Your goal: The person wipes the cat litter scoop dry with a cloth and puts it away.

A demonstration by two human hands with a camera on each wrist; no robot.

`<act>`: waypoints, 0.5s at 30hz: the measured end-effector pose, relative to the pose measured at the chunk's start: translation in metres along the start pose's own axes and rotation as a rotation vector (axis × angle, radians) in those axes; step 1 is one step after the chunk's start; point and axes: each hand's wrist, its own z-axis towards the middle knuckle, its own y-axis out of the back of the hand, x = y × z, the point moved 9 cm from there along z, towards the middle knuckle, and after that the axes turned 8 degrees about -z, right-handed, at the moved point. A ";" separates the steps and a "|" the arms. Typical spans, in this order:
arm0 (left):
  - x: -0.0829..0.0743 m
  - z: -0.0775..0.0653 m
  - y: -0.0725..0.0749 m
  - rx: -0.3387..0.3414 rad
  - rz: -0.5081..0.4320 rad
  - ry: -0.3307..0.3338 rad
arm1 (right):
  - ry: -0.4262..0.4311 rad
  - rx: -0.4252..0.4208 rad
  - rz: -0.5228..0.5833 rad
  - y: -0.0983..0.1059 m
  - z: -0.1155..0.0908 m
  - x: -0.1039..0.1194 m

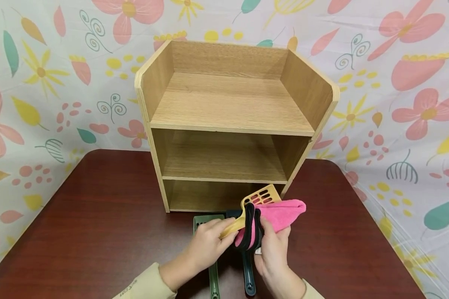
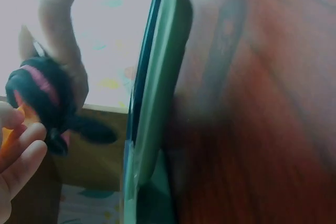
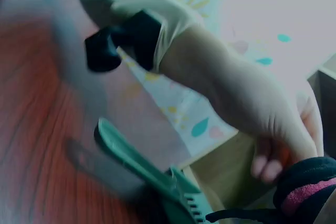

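Note:
My left hand (image 1: 209,243) grips the handle of a yellow slotted scoop (image 1: 272,192), whose head points toward the shelf. A pink cloth with black trim (image 1: 282,212) is in my right hand (image 1: 274,251), bunched against the scoop's handle and hiding part of it. Beneath the hands lie two more scoops, a green one (image 1: 213,278) and a dark blue one (image 1: 248,276), with their handles toward me. The left wrist view shows the left fingers (image 2: 23,153) beside the cloth (image 2: 44,85). At the right wrist view's lower right, the cloth (image 3: 307,184) is partly cut off.
A wooden shelf unit (image 1: 224,128) with three levels stands at the back of the dark red-brown table (image 1: 97,232). Behind it hangs a flower-patterned curtain (image 1: 60,95). The green scoop's head is close to the unit's base.

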 end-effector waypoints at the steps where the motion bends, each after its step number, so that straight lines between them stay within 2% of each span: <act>1: 0.000 0.001 0.001 0.012 0.003 -0.007 | 0.006 -0.005 -0.010 0.002 0.002 0.000; 6: 0.000 0.001 0.003 0.051 0.010 -0.027 | 0.041 -0.021 -0.033 0.008 0.009 0.002; 15: -0.002 0.003 0.008 0.054 -0.006 -0.080 | 0.125 -0.077 -0.088 0.020 0.013 0.009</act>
